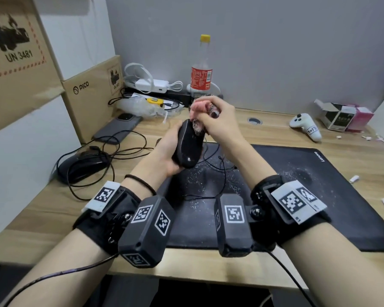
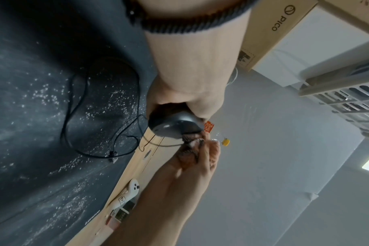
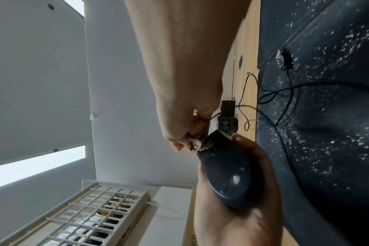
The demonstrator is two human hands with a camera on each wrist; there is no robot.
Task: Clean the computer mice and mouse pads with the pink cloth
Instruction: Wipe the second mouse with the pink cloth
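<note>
My left hand (image 1: 164, 151) grips a black wired mouse (image 1: 190, 147) lifted above the desk, also seen as the mouse (image 2: 173, 126) and the mouse (image 3: 228, 168). My right hand (image 1: 217, 120) holds the bunched pink cloth (image 1: 201, 108), dirty and dark in places, and presses it on the mouse's front end. The cloth (image 3: 198, 138) touches the mouse tip in the right wrist view. Below lies a large black mouse pad (image 1: 297, 196) dusted with white specks. A second black mouse (image 1: 82, 167) rests on the desk at the left.
Mouse cables (image 1: 217, 173) trail over the pad. A phone (image 1: 118, 128), cardboard boxes (image 1: 91, 96), a cola bottle (image 1: 201, 69) and chargers (image 1: 151, 85) stand at the back left. A white controller (image 1: 306, 127) and small cartons (image 1: 341, 116) sit at the back right.
</note>
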